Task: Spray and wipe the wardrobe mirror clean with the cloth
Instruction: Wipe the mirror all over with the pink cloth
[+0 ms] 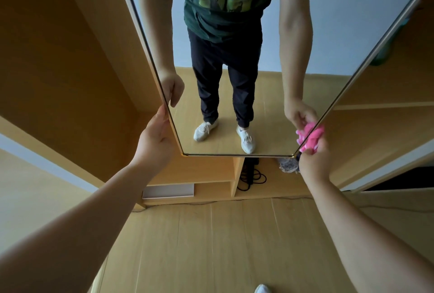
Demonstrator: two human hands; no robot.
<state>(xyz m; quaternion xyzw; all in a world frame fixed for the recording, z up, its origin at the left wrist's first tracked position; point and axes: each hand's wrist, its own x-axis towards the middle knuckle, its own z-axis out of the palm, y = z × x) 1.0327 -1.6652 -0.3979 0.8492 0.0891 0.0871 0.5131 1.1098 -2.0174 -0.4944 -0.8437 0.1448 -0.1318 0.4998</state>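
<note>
The tall wardrobe mirror (265,86) hangs in front of me on a swung-out door and reflects a standing person. My left hand (156,137) grips its left edge near the bottom, fingers wrapped round the frame. At the lower right edge, my right hand (313,160) is closed on a bunched pink cloth (312,139), which is pressed against the frame close to the bottom right corner. No spray bottle shows in this view.
Open wooden wardrobe shelves (211,175) stand behind the mirror. A black cable (252,176) and a grey bundle (288,165) lie in the lower compartment, and a white box (168,190) sits at bottom left. Wood floor (223,245) stretches below, with my shoe (263,289) at the bottom edge.
</note>
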